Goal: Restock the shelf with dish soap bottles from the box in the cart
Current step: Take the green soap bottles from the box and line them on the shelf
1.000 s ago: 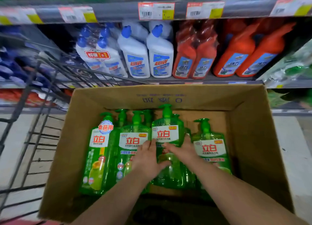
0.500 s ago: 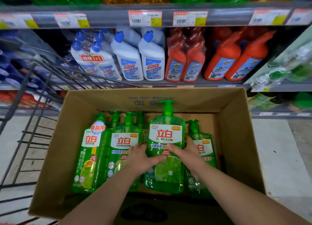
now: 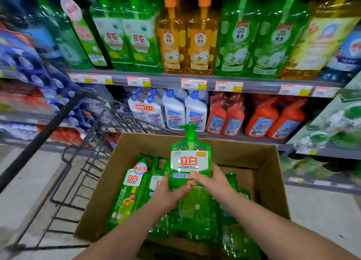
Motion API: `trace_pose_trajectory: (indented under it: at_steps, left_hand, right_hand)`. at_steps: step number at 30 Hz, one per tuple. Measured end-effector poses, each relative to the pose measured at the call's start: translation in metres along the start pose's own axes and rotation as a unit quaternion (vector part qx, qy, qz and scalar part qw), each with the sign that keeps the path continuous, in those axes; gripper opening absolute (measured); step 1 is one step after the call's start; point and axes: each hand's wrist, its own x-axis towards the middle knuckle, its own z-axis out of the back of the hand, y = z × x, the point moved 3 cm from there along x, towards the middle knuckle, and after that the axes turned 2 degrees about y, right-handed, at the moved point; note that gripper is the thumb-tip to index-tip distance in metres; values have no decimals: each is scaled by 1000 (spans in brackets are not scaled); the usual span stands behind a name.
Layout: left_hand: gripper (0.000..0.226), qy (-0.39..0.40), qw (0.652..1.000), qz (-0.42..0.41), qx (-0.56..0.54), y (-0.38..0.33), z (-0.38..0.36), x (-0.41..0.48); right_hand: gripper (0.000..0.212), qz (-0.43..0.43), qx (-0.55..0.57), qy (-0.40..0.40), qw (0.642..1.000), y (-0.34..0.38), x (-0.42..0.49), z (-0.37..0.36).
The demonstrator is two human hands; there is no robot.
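- Head view: one bottle is held up above the box. It is gripped from both sides by the left hand and the right hand.
- It is not yet put on the shelf.
- Many other bottles are seen lying in the box, which is sat in the cart. Most of the job seems left.

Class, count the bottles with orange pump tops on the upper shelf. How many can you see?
2. They stand side by side on the upper shelf: the left orange-pump bottle and the right orange-pump bottle. More may be hidden behind them.
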Motion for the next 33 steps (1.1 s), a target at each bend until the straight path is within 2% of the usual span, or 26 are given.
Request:
trace_pose_trajectory:
  at_steps: [2, 7, 9, 12, 17, 21, 25, 29, 33]
  left_hand:
    - [34, -29, 999, -26, -7, -15, 13, -12]
    - [26, -119, 988, -81, -52, -37, 51, -45]
    - [26, -153, 983, -84, -59, -38, 69, -60]
    - [45, -191, 976, -80, -62, -38, 99, -85]
    - [20, -225, 960, -127, -112, -33, 153, -134]
    - [29, -272, 943, -139, -134, -14, 205, -180]
    - [20, -307, 929, -162, -131, 17, 270, -226]
    - [21, -314, 921, -165, -157, 63, 339, -278]
    - [20, -360, 904, -166, -158, 106, 404, -330]
  right_hand:
    - [44, 17, -14, 0, 1000, 21, -1, -10]
    - [59, 70, -42, 38, 996, 66, -4, -46]
    - [57, 96, -52, 57, 992, 82, -6, -65]
    - [55, 123, -64, 85, 987, 102, -15, -99]
    - [51, 179, -85, 137, 970, 136, -41, -164]
    - [51, 211, -105, 182, 954, 157, -69, -231]
    - [34, 238, -96, 212, 943, 165, -100, -312]
    - [22, 257, -96, 247, 929, 162, -135, -408]
    - [14, 272, -87, 290, 914, 156, -162, -501]
